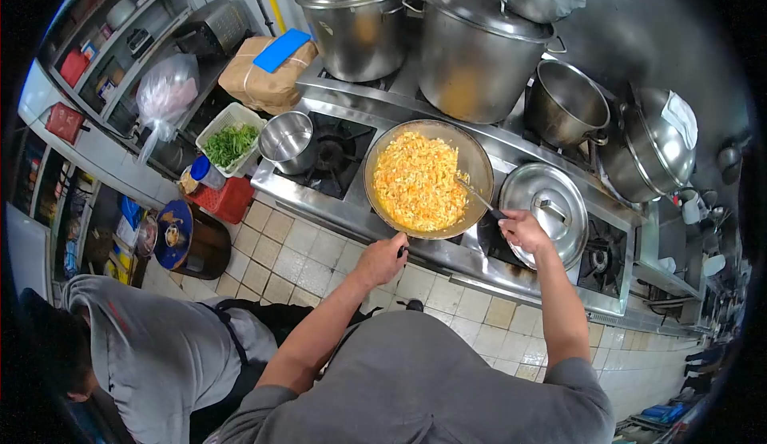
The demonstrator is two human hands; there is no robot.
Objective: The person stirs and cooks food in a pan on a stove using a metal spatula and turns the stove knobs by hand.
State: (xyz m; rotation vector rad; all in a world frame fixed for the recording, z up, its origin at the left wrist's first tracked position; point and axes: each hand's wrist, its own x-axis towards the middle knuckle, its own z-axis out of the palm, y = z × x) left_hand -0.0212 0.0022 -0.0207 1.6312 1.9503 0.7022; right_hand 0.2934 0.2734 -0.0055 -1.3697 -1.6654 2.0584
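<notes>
A wide frying pan sits on the stove, filled with chopped yellow-orange food that looks like scrambled egg. My left hand is closed around the pan's handle at its near edge. In my right hand is a long-handled cooking utensil with a dark grip and metal shaft. Its head is buried in the food, so its shape is hidden. Just beneath and beside my right hand lies a round metal lid on the stove.
A small steel pot stands left of the pan. Behind are lidded stockpots and an open pot. A basket of chopped greens stands at left, near a brown bin. Close on my left is another person.
</notes>
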